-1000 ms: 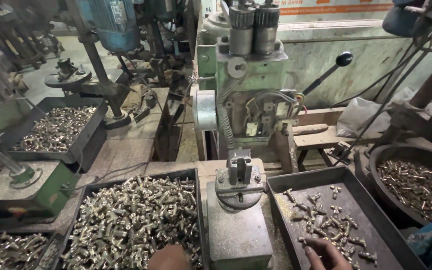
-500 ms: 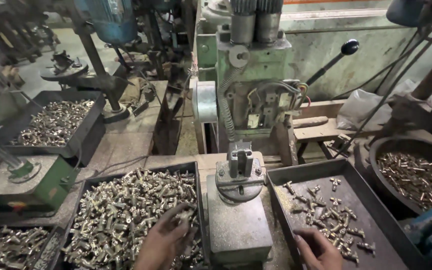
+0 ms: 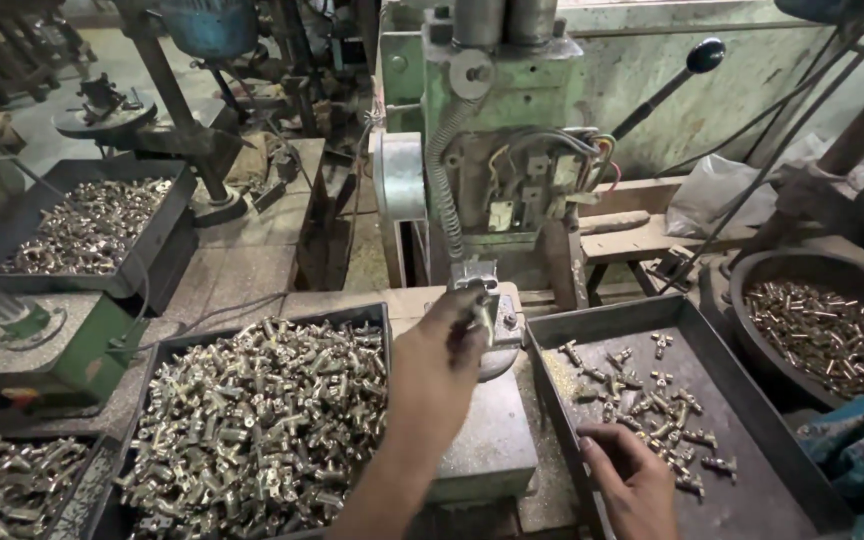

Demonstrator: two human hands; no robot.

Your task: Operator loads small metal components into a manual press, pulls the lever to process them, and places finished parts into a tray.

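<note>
While half a second earlier my left hand (image 3: 442, 350) was down in the full tray (image 3: 252, 420), it had since risen to the fixture (image 3: 487, 320) on the drill table (image 3: 482, 440), fingers pinched on one fitting (image 3: 479, 312); loading appeared underway. My right hand (image 3: 632, 475) rested open in the sparse tray (image 3: 712, 340). The fitting was small, brassy, mostly hidden.

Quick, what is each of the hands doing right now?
Left hand: closed on a small metal fitting at the machine's fixture.
Right hand: open, resting in the dark tray, holding nothing.
</note>
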